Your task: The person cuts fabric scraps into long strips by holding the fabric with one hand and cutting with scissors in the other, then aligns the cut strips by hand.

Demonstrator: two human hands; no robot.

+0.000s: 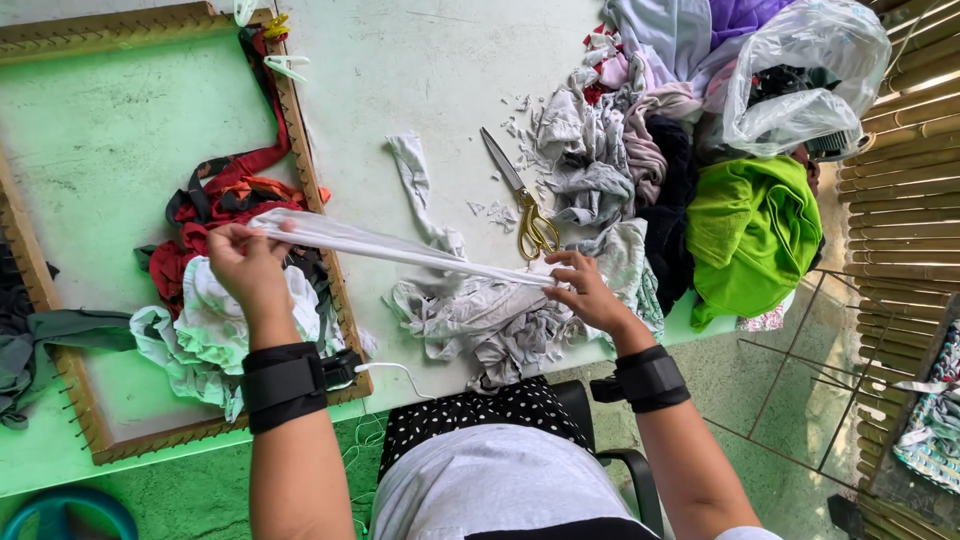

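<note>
Currently, the left hand (245,262) and right hand (585,290) each pinch one end of a long pale grey fabric strip (385,245), stretched taut between them above the white table (420,70), near gold-handled scissors (522,200) and a wooden frame (310,180).

clear plastic bag (800,75), top right, crumpled

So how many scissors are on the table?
1. The gold-handled scissors lie on the table, beside the grey fabric scraps, just above the right hand. Others could hide under the cloth piles.
</note>
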